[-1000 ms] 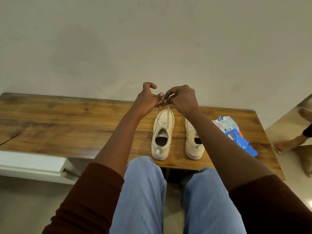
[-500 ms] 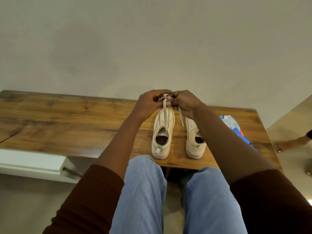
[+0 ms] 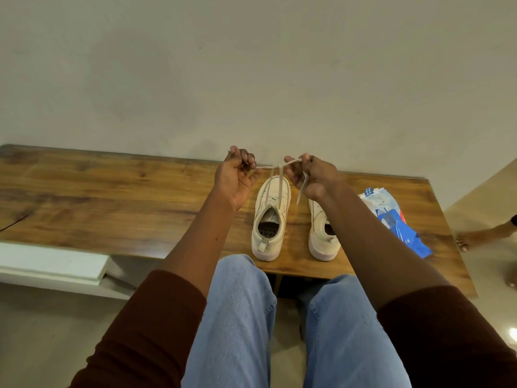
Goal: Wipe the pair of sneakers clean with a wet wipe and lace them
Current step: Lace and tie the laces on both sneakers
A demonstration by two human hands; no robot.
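two hands: left hand [image 3: 236, 177] and right hand [image 3: 313, 177] apart above a sneaker [image 3: 270, 217] toe
left fingers [image 3: 246, 159]: curled, pinching one end of the lace [image 3: 272, 167]
right fingers [image 3: 293, 175]: curled round the other end
second sneaker [image 3: 321, 233]: just beside it on the bench [image 3: 112, 200]

Two sneakers [image 3: 270, 219] stand by the table's [image 3: 112, 197] front edge, with one lace [image 3: 275, 167] above them. One wipe pack [image 3: 391, 217] lies near its right edge.

left hand [image 3: 236, 175] pinches lace [image 3: 275, 166] | right hand [image 3: 313, 177] pinches lace | lace taut above sneaker [image 3: 270, 217] on table [image 3: 112, 197]
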